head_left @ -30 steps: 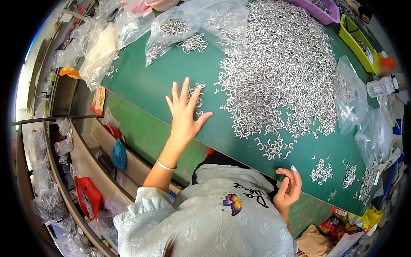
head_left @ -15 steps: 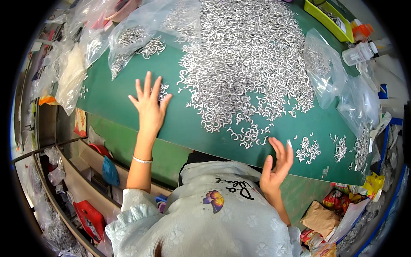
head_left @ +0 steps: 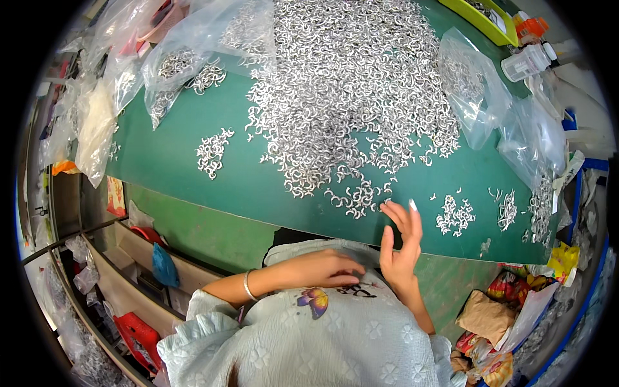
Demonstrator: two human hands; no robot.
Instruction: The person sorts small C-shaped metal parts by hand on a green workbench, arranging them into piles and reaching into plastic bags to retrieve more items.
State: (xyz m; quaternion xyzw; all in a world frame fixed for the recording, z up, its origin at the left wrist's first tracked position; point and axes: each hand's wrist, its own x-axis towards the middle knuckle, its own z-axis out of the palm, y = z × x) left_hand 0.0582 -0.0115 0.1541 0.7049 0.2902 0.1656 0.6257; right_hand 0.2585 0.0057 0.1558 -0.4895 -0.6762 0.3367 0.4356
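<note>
A broad heap of small silver crescent-shaped metal pieces covers much of the green tabletop. My left hand is in front of my shirt, palm down, with loosely bent fingers and nothing visible in it. My right hand is at the table's near edge, thumb and fingers apart. Its fingertips are close to a small cluster of pieces at the heap's near end. To the left lies a separate small pile. Right of my right hand are two more little piles of the same pieces.
Clear plastic bags with metal pieces lie at the far left, and another bag lies right of the heap. A yellow-green tray and a white bottle stand at the far right. Below are open drawers and snack packets.
My left hand has left the small pile on the left and come back in front of my shirt. My right hand stays beside the near cluster. The whole view has shifted slightly.
</note>
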